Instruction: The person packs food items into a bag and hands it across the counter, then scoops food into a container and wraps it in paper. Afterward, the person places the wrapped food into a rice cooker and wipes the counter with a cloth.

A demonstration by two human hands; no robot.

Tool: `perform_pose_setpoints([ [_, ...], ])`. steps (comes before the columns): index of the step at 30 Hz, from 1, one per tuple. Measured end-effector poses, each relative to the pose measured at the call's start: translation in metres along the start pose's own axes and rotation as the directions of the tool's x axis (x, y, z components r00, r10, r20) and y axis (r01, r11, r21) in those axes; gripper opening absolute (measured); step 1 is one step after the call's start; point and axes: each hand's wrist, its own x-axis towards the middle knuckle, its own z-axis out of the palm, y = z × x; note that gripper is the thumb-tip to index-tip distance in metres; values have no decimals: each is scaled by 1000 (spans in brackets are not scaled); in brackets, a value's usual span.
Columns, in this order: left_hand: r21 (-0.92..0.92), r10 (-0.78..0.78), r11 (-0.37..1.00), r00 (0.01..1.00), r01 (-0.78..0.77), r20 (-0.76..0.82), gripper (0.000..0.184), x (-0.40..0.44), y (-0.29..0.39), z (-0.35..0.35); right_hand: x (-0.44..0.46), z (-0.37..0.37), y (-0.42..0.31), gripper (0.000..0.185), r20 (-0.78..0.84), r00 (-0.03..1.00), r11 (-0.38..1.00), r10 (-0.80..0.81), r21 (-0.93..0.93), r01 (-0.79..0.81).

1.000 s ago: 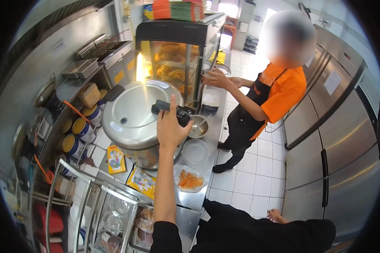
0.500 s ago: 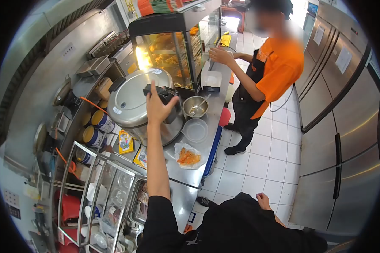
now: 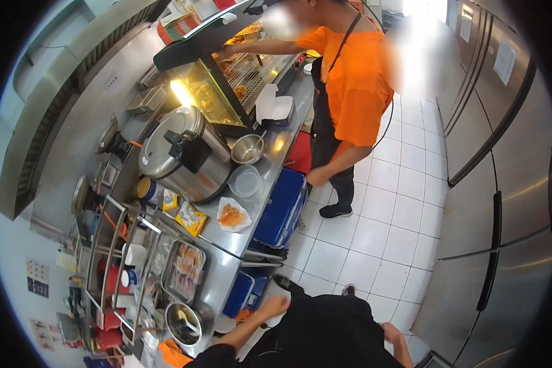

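Note:
My left hand (image 3: 275, 306) hangs in front of my body beside the counter edge, fingers curled in and nothing seen in it. Low at my right side is my right hand (image 3: 391, 333), its fingers loosely curled and partly hidden; I see nothing held. Up the counter stands a large steel cooker (image 3: 190, 153) with its lid (image 3: 173, 136) down and a black latch, touched by neither hand. Nearby are a metal bowl (image 3: 247, 149) with a spoon, a clear plastic tub (image 3: 246, 181) and orange food on white paper (image 3: 231, 215).
A co-worker in an orange shirt (image 3: 356, 80) reaches into the lit food display case (image 3: 202, 92); an open white box (image 3: 275, 105) stands beside it. Nearer me are a metal tray of meat (image 3: 184, 270) and a pot (image 3: 184, 323). Blue bins (image 3: 281, 205) sit below the counter. Steel fridges (image 3: 503, 184) line the right.
My left hand has left the cooker's latch and dropped back near my body. The co-worker has turned to the display case and put an arm inside. My view has shifted.

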Motion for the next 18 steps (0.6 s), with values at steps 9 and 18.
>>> perform_pose_setpoints([
  [9, -499, -246, 102, 508, 861, 826, 42, -185, 114, 22, -53, -48, -85, 34, 298, 919, 949, 259, 98, -299],
  [18, -491, -325, -306, 395, 815, 859, 43, -191, 165, 34, -77, -49, -160, 37, 377, 783, 593, 495, 512, -622],
])
